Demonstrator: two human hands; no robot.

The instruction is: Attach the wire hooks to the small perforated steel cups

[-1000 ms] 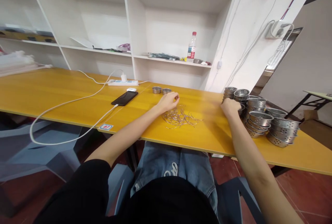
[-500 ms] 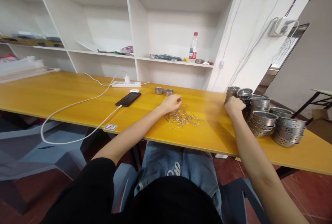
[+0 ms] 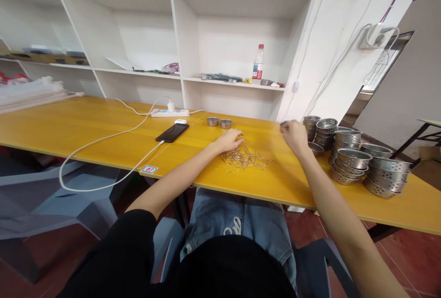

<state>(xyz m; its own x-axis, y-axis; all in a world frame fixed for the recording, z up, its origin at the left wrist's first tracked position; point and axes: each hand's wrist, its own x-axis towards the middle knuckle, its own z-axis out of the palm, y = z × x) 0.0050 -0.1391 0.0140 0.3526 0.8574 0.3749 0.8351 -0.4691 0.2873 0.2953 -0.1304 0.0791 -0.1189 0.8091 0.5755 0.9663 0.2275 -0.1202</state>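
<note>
My right hand, slightly blurred, grips a small metal cup above the table, left of the stacks. Several stacks of perforated metal cups stand at the right, and a single low cup sits just under my right wrist. My left hand rests at the upper left edge of a loose pile of thin, curved metal wires, its fingers stretched and a little apart. I see nothing held in it. Two small metal cups stand side by side behind my left hand.
On the yellow table lie a black phone with a white charging cable and a white power strip. A plastic bottle stands on the white shelf behind. Blue-grey chairs are at the lower left.
My right hand has moved left from the cup stacks, now carrying a small metal cup. The fingers of my left hand have stretched out and lowered toward the wires.
</note>
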